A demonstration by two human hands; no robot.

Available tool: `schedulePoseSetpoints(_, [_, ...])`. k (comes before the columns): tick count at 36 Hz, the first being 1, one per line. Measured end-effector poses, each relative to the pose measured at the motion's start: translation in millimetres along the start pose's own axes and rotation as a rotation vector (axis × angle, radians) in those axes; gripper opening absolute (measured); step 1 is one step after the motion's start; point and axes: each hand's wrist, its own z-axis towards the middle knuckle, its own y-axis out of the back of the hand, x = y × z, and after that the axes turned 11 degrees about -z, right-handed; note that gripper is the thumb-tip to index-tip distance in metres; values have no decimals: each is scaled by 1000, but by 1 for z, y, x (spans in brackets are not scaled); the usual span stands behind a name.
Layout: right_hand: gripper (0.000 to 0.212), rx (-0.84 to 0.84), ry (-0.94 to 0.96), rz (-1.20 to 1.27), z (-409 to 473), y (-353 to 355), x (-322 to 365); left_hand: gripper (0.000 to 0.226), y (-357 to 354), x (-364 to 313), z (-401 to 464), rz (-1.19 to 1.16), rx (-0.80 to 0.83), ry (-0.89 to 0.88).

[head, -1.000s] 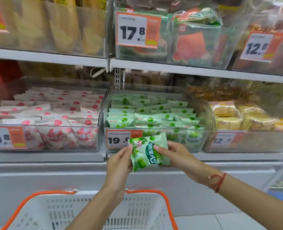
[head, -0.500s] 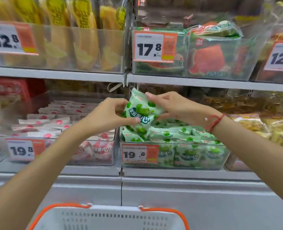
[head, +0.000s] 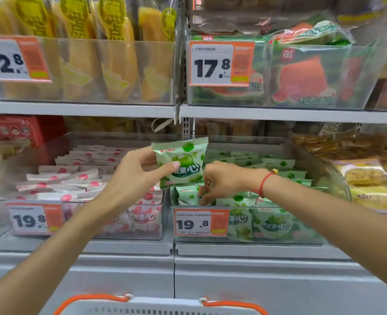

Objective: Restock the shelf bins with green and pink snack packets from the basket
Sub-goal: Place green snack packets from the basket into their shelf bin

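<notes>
Left hand (head: 138, 172) raised in front of the lower shelf, pinching a green-and-white foil snack packet with a green fruit print (head: 182, 162). Thumb lies across the packet's front, fingers behind; grip is closed tight on its left edge. The packet is held upright, in the air above the front left corner of the clear plastic bin of green packets (head: 244, 226), not yet inside.

Right hand (head: 224, 180) reaches down into that same bin, fingers curled and dipping among the front row of stocked green packets (head: 240, 198). Fingertips touch the packets; whether they actually grasp one cannot be told, as the tips are partly hidden. Red string bracelet with a small gold bead (head: 265, 180) on the right wrist.

Just left, a second clear plastic bin holds pink-and-white packets (head: 79, 178), rows lying flat. Orange-and-white price tags reading 19.8 (head: 201, 222) hang on both bin fronts.

White plastic basket with orange handles (head: 160, 306), rim only, at bottom edge.
</notes>
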Motion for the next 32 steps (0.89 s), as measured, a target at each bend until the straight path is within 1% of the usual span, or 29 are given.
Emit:
schedulePoseSetpoints(1, [52,-36,-20,4,1,-5,-3,23,0,1,0,33,17,7])
schedulePoseSetpoints(2, [57,-60,-40,15,0,-6,-4,26,-1,2,1,65,39,7])
schedulePoseSetpoints(4, [53,-71,-70,77,-2,-10,-4,26,-5,1,-1,105,86,-20])
schedulePoseSetpoints(6, [41,-59,-107,177,-4,-12,-9,27,-10,0,0,182,107,-68])
schedulePoseSetpoints(7, [41,-58,-126,237,-5,-14,-13,28,-12,-1,0,221,119,-84])
schedulePoseSetpoints(9, [55,-55,-143,356,-6,-16,-21,27,-13,-3,2,261,170,-98])
schedulePoseSetpoints(10, [53,-58,-130,380,-6,-16,-23,26,-14,-3,4,260,204,-106])
schedulePoseSetpoints(13, [26,-29,-79,454,-5,-15,-29,18,-19,-2,11,271,272,-154])
schedulePoseSetpoints(15, [26,-1,-56,450,-6,-11,-29,15,-23,1,17,318,294,-140])
schedulePoseSetpoints(16, [22,9,-38,448,-6,-10,-29,14,-24,1,20,387,325,-113])
schedulePoseSetpoints(17, [13,22,-27,445,-5,-11,-30,14,-26,0,23,494,372,-83])
schedulePoseSetpoints(18, [9,26,-22,447,-6,-10,-31,15,-28,-4,26,621,429,-60])
schedulePoseSetpoints(20, [20,30,-36,466,-4,-11,-31,24,-35,-15,34,883,542,-49])
schedulePoseSetpoints(23, [18,39,-34,462,-2,-11,-31,32,-46,-29,49,1155,695,4])
schedulePoseSetpoints(26, [19,55,-52,470,-1,-11,-31,37,-56,-31,58,1339,848,104])
schedulePoseSetpoints(27, [21,61,-53,468,-2,-11,-30,38,-59,-29,59,1395,876,113])
schedulePoseSetpoints(29, [24,68,-55,459,-4,-9,-29,38,-63,-26,58,1461,882,88])
schedulePoseSetpoints(31, [28,59,-70,444,-10,-3,-25,35,-62,-23,57,1445,864,67])
schedulePoseSetpoints(32, [30,33,-92,444,-12,0,-24,30,-60,-23,56,1428,852,61])
